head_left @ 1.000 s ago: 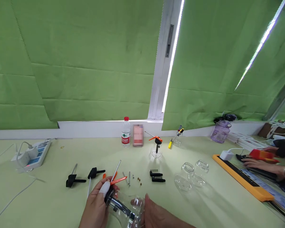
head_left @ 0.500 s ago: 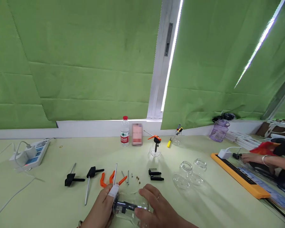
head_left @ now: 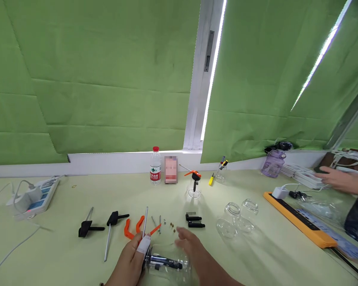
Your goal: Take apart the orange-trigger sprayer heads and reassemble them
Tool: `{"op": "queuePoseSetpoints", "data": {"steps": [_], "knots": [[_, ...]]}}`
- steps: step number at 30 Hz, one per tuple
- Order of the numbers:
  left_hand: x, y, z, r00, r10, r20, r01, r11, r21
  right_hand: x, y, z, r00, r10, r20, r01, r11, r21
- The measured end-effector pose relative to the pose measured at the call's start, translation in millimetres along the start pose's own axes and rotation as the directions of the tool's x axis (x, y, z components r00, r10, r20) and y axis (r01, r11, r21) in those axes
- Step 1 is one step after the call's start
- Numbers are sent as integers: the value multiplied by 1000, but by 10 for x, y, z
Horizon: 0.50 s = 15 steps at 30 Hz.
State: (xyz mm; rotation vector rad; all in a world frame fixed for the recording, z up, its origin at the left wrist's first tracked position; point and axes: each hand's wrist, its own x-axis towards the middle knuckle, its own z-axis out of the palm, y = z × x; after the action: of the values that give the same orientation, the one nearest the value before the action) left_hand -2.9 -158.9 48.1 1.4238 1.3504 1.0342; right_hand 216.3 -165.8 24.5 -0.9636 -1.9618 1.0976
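Observation:
A clear glass jar (head_left: pixel 173 274) lies sideways between my hands, with a dark tube mechanism (head_left: pixel 164 261) inside it. My left hand (head_left: pixel 130 254), closed around the jar's dark-capped end, has white tape on a finger. A thin metal rod (head_left: pixel 145 222) rises from that grip; its lower end is hidden. My right hand (head_left: pixel 193 248) is at the jar's far side near its base, fingers apart; whether it touches the glass is unclear. Just beyond lie orange curved parts (head_left: pixel 127 230), screws (head_left: pixel 160 225), small brown bits (head_left: pixel 172 225) and black spring parts (head_left: pixel 193 218).
Two black-headed metal rods (head_left: pixel 115 218) (head_left: pixel 88 227) lie left. Upturned glass jars (head_left: pixel 232 210) stand right. Behind are a water bottle (head_left: pixel 155 169) and an orange-topped jar assembly (head_left: pixel 193 186). Power strips (head_left: pixel 43 196) (head_left: pixel 301 220) flank the table. Another person's hand (head_left: pixel 341 178) is far right.
My right hand has come off the jar's upper side and shifted to its far side. More of the tube shows. The other person's hand has moved up and back.

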Motion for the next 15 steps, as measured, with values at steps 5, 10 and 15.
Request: {"op": "queuePoseSetpoints", "data": {"steps": [5, 10, 15], "knots": [[-4, -87, -25, 982, 159, 99, -170, 978, 122, -35, 59, 37, 951, 271, 148, -291, 947, 136], [-2, -5, 35, 994, 31, 101, -32, 999, 6, -117, 18, 44, 915, -402, -5, 265, 612, -745], [-117, 109, 219, 984, -161, 71, 168, 978, -124, -287, -115, -32, 663, -714, 224, 358, 41, -933]]}}
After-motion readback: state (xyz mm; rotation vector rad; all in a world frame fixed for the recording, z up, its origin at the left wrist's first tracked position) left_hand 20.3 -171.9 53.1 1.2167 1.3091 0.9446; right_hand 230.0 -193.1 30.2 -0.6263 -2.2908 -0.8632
